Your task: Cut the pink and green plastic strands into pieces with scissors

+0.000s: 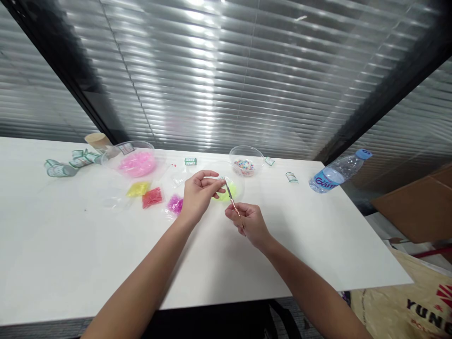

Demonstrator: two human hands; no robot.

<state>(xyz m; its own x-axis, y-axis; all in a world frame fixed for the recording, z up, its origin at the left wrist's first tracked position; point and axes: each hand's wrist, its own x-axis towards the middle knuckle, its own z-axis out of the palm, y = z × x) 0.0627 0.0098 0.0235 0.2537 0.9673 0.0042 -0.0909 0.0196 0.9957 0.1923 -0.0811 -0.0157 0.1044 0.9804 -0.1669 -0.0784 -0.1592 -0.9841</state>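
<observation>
My right hand (249,221) is closed round the handles of small scissors (233,203), rose-gold at the handles and grey at the blades, which point up and away from me. In front of it, my left hand (202,192) pinches with thumb and fingertips right at the scissor tips. What lies in that pinch is too small to make out. Behind both hands is a clear round bowl (240,181) with bright yellow-green contents (228,192), partly hidden by my left fingers. A small bag of purple beads (175,204) lies just left of my left wrist.
On the white table (106,263) are a yellow bag (138,189), a red bag (152,197), a bowl of pink pieces (137,164) and a bowl of multicoloured beads (244,165). A water bottle (326,179) stands right. Crumpled labelled wrappers (60,168) lie left. Blinds (212,70) rise behind.
</observation>
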